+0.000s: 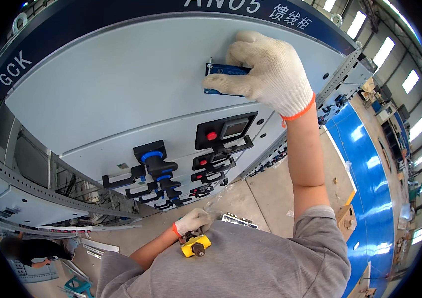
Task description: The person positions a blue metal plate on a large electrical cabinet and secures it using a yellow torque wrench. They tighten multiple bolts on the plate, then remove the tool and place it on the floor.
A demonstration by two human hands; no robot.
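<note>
Floor: pale concrete [275, 203] spreads below you, with a glossy blue lane [367, 181] curving along your right.
Cabinet: the light grey cabinet [121, 89] fills the space in front of you, a dark blue header strip [136, 19] across its top.
Co-worker: a person in dark clothing [32, 248] bends low at your far left.
Stool: a teal stool [78, 286] stands near that person, at the lower left.
Switch handles: a column of black rotary handles with blue collars [152, 157] runs down the cabinet's lower fronts.
Right hand: your right hand [265, 72], in a white knit glove with an orange cuff, is raised to the upper panel; it is partly curled and has hold of the blue plate, thumb across its face and a finger bent by its upper edge.
Left hand: your left hand [193, 222], gloved alike, is low in front of your grey shirt [250, 260], curled closed around the yellow tool; part of the grip is hidden.
Tool: the yellow tool [189, 247] points its dark round end toward your shirt.
Plate: the blue plate [213, 91] lies against the upper panel, its right end covered by your glove.
Button: a red button [212, 135] sits below the plate, on a black module.
Pin: a small metal pin [210, 61] shows at the plate's upper left corner.
</note>
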